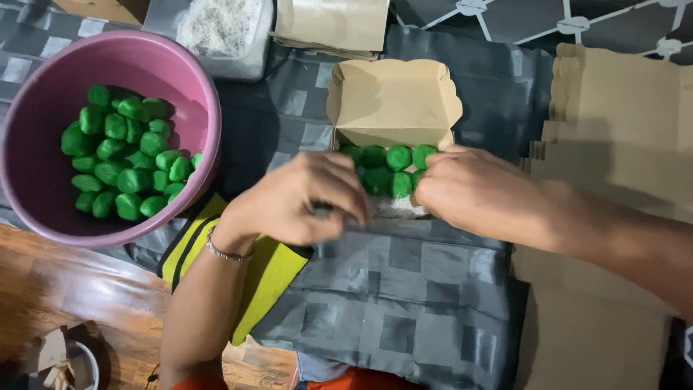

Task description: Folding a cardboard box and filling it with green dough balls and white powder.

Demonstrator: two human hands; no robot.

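**Both hands at an open paper box of green balls**

The brown paper box [393,101] lies near the far middle of the grey checked cloth [404,296], its scalloped lid folded back and away. Inside, green dough balls [398,157] sit packed in rows against the far wall. The left hand [303,198] covers the box's near left corner, fingers curled downward; whether it pinches anything cannot be told, since the fingertips are blurred. The right hand [469,189] presses at the right end of the rows, fingers bent over the balls, its grasp also hidden.

Left of the box, across a strip of bare cloth, stands a round pink plastic basin [184,79] holding a heap of the same glossy green balls [123,152]. To the right, flat stacked cardboard blanks [613,130] crowd close to the box's edge. A clear tub of white shreds [220,29] sits beyond. The cloth is shiny and creased, over a wooden floor [65,289]; a yellow-and-black fabric piece [271,271] lies under the left wrist.
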